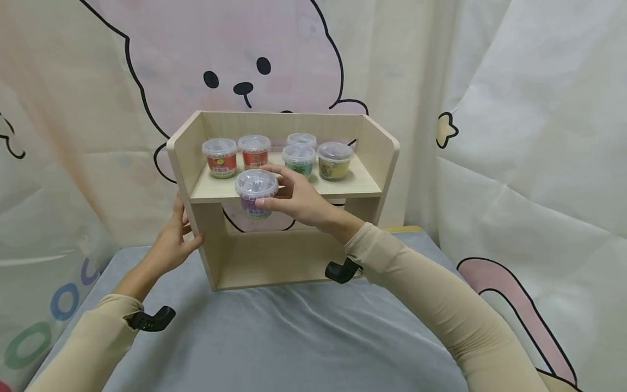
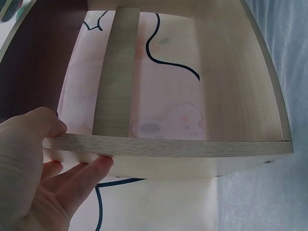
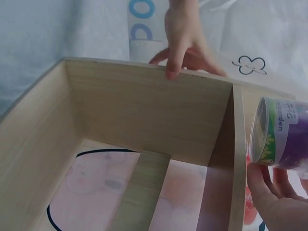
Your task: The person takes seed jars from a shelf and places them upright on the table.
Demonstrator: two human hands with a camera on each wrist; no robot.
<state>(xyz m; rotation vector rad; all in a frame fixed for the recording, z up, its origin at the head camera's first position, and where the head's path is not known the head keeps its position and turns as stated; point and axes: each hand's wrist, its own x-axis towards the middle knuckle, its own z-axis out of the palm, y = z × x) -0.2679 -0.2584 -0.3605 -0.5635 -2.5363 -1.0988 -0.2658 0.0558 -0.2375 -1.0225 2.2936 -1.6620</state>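
Observation:
My right hand (image 1: 306, 198) grips a clear-lidded plastic tub with a purple label (image 1: 256, 198), thumb in front and fingers round its far side. The tub is upright in front of the upper board of a small wooden shelf unit (image 1: 279, 190). In the right wrist view the purple tub (image 3: 291, 132) appears beside the board's edge. My left hand (image 1: 171, 239) holds the unit's left side panel. The left wrist view shows the thumb on the inner side of that panel (image 2: 183, 148) and the fingers on its outer side.
On the upper board stand two red-labelled tubs (image 1: 221, 163) at the left, and at the right a green-labelled tub (image 1: 299, 163), a yellow-labelled tub (image 1: 334, 166) and another tub (image 1: 301, 139) behind. A blue-grey cloth (image 1: 294, 337) covers the table. Printed curtains (image 1: 401, 109) hang close behind.

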